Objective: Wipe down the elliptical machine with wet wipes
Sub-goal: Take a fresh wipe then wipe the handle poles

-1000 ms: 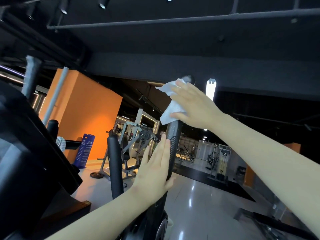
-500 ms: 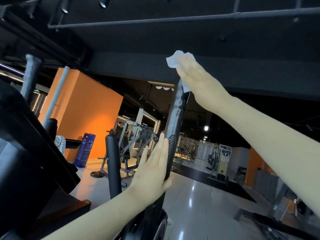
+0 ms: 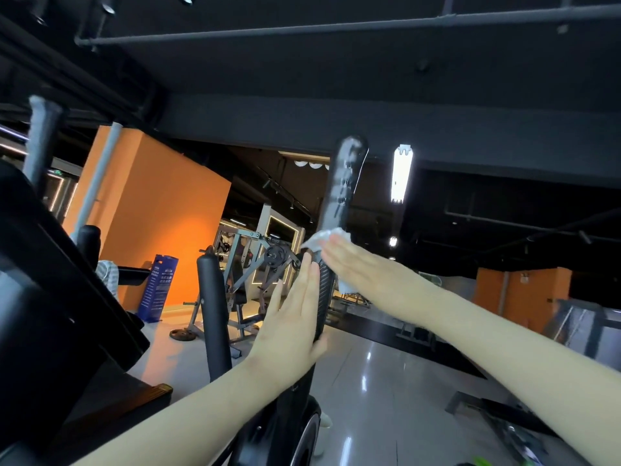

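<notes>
Plainly, the single wet wipe (image 3: 318,238) lay pinned between the right grip (image 3: 356,264) and the tall black handlebar (image 3: 343,183) of the elliptical machine (image 3: 299,428). One white corner of the wipe poked out past the fingertips on the left, and another bit showed under the palm on the right. That grip, a bare hand, was released rather than clenched: its fingers lay straight and flat, pressing the wipe against the bar about midway up, just above the ribbed section. Pale wet streaks marked the bar above the wipe, up to its rounded top.

The left grip (image 3: 295,317) was likewise released and grasped nothing. Its palm stood upright, fingers straight and together and pointing up, with the flat of the hand touching the left side of the ribbed section, just below the right grip. The two came near each other without clearly touching.

Counted: one wipe, two hands and two black handlebars. The second handlebar (image 3: 211,314) stood untouched to the left, well apart from both hands.

Both forearms were bare. The left one rose from the near lower left, and the right one stretched in from the near right edge, sloping up toward the bar. The dark console (image 3: 37,280) filled the near left, with an orange wall (image 3: 148,213) far behind it.
</notes>
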